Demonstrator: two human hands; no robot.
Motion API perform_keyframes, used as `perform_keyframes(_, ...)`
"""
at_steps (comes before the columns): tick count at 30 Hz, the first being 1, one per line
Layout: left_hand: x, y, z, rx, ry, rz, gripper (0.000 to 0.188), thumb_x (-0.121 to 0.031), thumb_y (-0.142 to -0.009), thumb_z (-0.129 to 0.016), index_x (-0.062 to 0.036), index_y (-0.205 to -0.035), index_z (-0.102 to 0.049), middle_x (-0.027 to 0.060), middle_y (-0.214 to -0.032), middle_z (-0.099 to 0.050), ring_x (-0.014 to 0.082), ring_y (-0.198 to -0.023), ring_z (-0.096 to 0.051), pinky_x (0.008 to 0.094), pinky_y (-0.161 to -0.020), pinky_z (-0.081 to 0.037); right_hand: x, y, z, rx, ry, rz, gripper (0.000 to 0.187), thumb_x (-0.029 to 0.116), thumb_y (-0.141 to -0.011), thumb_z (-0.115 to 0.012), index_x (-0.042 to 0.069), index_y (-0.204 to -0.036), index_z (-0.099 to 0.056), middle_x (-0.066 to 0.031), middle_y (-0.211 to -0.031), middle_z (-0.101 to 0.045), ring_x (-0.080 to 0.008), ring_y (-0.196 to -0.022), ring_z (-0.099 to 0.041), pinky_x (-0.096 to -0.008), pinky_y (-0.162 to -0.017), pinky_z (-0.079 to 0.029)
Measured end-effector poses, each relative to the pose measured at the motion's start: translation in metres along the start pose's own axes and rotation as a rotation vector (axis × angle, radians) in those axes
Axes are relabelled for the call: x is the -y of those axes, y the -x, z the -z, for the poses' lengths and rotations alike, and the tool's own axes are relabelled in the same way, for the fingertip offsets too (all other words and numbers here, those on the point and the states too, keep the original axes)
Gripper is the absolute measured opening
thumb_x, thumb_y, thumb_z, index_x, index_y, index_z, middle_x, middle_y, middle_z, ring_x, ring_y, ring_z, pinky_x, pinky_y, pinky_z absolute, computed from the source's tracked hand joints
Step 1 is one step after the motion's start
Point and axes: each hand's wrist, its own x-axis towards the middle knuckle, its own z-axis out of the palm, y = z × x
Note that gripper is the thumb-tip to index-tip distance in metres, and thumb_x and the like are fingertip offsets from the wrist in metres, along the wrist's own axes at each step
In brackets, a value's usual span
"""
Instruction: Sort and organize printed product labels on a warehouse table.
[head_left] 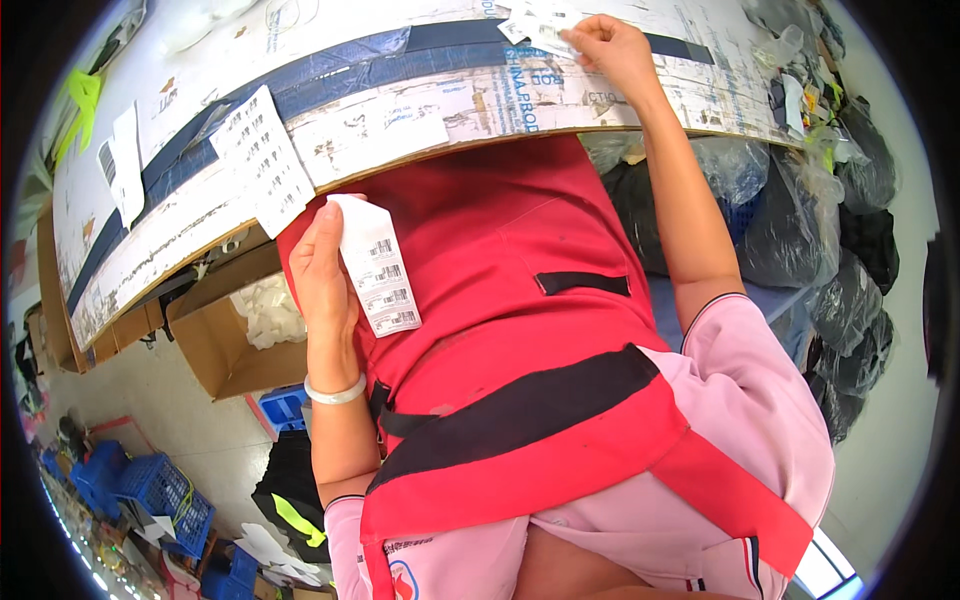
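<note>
In front of my red apron (480,260), my left hand (325,255) is closed on a strip of white barcode labels (385,275), which hangs down beside it. At the far side of the table, my right hand (615,55) has thumb and fingers pinched together at the edge of small white printed tags (540,28). They lie on the taped cardboard; whether one tag or several is between the fingers is hard to make out. A larger sheet of barcode labels (262,160) lies near the table's front edge, partly overhanging it.
The table top (420,100) is worn white cardboard with dark blue tape. Another white label strip (122,165) lies at its left. An open cardboard box (225,350) stands below the left side. Dark plastic bags (850,270) pile up at the right. Blue crates (165,495) sit on the floor, lower left.
</note>
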Motion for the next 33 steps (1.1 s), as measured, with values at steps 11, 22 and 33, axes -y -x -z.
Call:
perform_keyframes(11,0.005,0.002,0.004,-0.026,-0.004,-0.023,0.03,-0.027,-0.096,-0.054,0.0005,-0.097,-0.066,0.0047,-0.083,-0.068,0.01,-0.069,-0.062,0.0228,-0.063,-0.049,0.055,0.062,-0.048,0.176,-0.128,0.214,0.025,0.03,-0.085,-0.068,0.007,-0.095,-0.066,0.0006,-0.074,-0.063,-0.0084,-0.064,-0.058,-0.0244,-0.057,-0.046)
perform_keyframes(22,-0.017,0.015,-0.005,0.082,-0.178,-0.31,0.028,-0.015,-0.094,-0.058,-0.0009,-0.118,-0.062,0.0041,-0.102,-0.065,0.0081,-0.09,-0.057,0.0217,-0.077,-0.046,0.116,0.147,-0.116,0.985,-0.49,-0.146,0.017,0.018,-0.088,-0.065,0.0,-0.088,-0.065,-0.0008,-0.074,-0.062,-0.0063,-0.064,-0.057,-0.02,-0.057,-0.047)
perform_keyframes(33,-0.023,0.013,0.011,0.319,-0.496,0.0,0.018,-0.004,-0.083,-0.069,0.002,-0.1,-0.068,0.0032,-0.086,-0.067,0.0058,-0.077,-0.058,0.02,-0.068,-0.047,0.118,0.149,-0.112,0.705,-0.601,0.005,0.013,0.013,-0.09,-0.063,0.0,-0.094,-0.063,-0.001,-0.079,-0.062,-0.0068,-0.071,-0.057,-0.0206,-0.065,-0.048)
